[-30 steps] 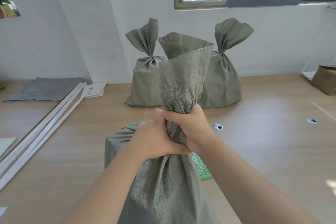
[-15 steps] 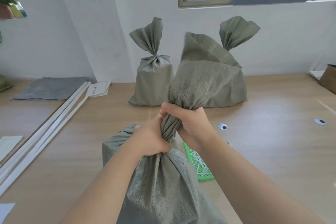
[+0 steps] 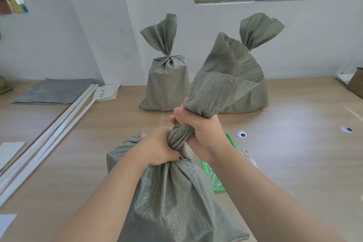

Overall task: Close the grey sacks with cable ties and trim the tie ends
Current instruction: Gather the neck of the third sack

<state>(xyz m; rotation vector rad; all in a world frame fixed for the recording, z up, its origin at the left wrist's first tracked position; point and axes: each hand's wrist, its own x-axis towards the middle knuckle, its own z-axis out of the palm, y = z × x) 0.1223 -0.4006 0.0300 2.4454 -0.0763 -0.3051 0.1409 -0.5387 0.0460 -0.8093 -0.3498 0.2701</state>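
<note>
1. Only one piece of writing shows: a white card (image 3: 106, 92) at the back left of the wooden table (image 3: 294, 173) bears dark handwritten marks, too small to read.
2. The left hand (image 3: 157, 148) is fisted, knuckles up, round the base of the gathered top of the near grey sack (image 3: 172, 202).
3. The right hand (image 3: 204, 133) grips the twisted neck (image 3: 177, 136) just above, fingers wrapped tight round it. The loose top fans out above, tilted right.
4. This sack stands at the table's near side, with a green basket (image 3: 215, 180) just beside it on the right.
5. A tied sack (image 3: 167, 84) and a second tied sack (image 3: 262, 96) stand upright near the wall.
</note>
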